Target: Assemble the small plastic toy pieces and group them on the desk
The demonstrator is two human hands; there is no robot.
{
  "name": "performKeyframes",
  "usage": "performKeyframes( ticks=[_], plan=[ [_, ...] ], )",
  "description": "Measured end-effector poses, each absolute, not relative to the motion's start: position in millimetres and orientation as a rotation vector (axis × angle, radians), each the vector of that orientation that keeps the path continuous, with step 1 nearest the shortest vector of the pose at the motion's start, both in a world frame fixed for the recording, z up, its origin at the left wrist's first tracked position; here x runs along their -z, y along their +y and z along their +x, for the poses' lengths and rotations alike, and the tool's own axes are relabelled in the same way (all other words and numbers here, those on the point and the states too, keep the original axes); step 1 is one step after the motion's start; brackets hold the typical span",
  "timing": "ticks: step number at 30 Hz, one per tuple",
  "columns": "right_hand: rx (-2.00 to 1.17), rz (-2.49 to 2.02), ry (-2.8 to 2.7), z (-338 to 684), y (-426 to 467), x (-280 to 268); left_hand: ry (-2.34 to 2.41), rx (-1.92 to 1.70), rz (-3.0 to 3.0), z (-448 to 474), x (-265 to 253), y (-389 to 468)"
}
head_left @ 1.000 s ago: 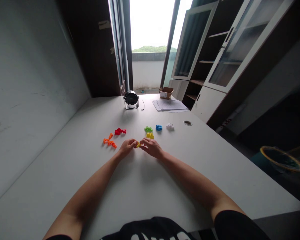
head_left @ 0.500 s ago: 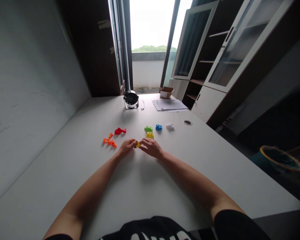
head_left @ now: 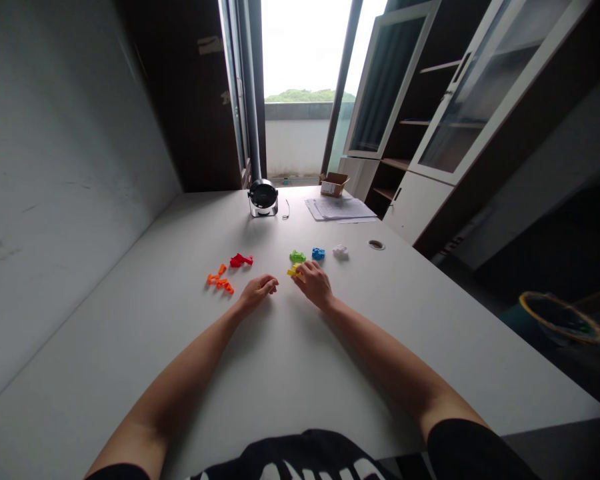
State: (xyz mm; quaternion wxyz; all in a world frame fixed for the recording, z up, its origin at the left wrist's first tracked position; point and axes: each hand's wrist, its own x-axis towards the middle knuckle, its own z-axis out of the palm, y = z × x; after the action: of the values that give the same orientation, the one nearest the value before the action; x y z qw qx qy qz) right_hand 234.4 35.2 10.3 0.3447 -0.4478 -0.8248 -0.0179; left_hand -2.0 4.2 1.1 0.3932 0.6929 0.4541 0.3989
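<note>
My right hand (head_left: 315, 285) reaches over the yellow plastic pieces (head_left: 293, 271), its fingers closed on one of them; the hand covers most of the yellow group, so where the held piece ends is unclear. Just behind it lies a small cluster of green pieces (head_left: 297, 256), with blue pieces (head_left: 319, 254) beside that. My left hand (head_left: 258, 293) rests on the white table with its fingers curled in, and nothing shows between them. To its left are several orange pieces (head_left: 225, 285), and red pieces (head_left: 241, 261) lie beyond.
Whitish pieces (head_left: 341, 251) lie right of the blue ones, near a round cable hole (head_left: 377, 245). Farther back stand a round black device on a bracket (head_left: 263, 197), paper sheets (head_left: 343, 209) and an open cardboard box (head_left: 335, 185). A wall (head_left: 70, 200) borders the left side.
The yellow piece held between both hands has moved right and away with my right hand to the other yellow pieces. My left hand has let go of it and stayed nearly in place.
</note>
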Motion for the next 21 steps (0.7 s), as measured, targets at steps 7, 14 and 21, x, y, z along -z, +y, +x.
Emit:
performKeyframes(
  ticks=[7, 14, 21],
  plan=[
    [0.141, -1.371, -2.107, 235.2, 37.4, -9.1, 1.215, -0.966, 1.795, -2.1, -1.9, 2.3],
    [0.144, -1.422, -2.086, 234.6, 36.5, -11.4, 1.224, -0.943, 1.831, -2.5, -3.0, 1.2],
    [0.110, -1.463, -2.070, 234.7, 37.8, -10.6, 1.244, -0.925, 1.842, -1.8, -5.9, -0.4]
  ],
)
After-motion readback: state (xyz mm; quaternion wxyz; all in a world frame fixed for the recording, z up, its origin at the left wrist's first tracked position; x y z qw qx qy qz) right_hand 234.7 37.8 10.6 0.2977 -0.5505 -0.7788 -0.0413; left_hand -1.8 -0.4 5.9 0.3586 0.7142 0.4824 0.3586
